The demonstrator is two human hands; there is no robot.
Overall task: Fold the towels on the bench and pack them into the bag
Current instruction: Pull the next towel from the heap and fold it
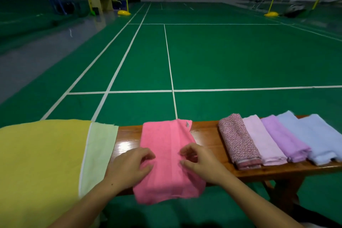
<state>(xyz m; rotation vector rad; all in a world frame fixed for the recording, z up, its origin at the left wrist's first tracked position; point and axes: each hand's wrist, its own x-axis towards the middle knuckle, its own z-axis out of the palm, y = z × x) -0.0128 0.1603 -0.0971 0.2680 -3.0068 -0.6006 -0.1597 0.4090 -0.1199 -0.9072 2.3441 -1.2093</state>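
A pink towel point(166, 144) lies across the wooden bench point(207, 133), folded lengthwise, with its near end hanging over the front edge. My left hand point(129, 168) rests on the towel's left side, fingers loosely curled, thumb and fingertips apart. My right hand point(199, 163) sits on its right side by the long fold line in the same loose curl. No cloth is lifted between the fingers of either hand. To the right lie folded towels: a patterned maroon one point(238, 142), a pale pink one point(262, 140), a purple one point(283, 139) and a blue one point(314, 135).
A large yellow cloth point(37, 153) with a pale green cloth point(100, 150) beside it covers the bench's left end; whether this is the bag I cannot tell. Beyond the bench stretches a green court floor point(222, 61) with white lines. A bench leg point(288, 189) stands at the lower right.
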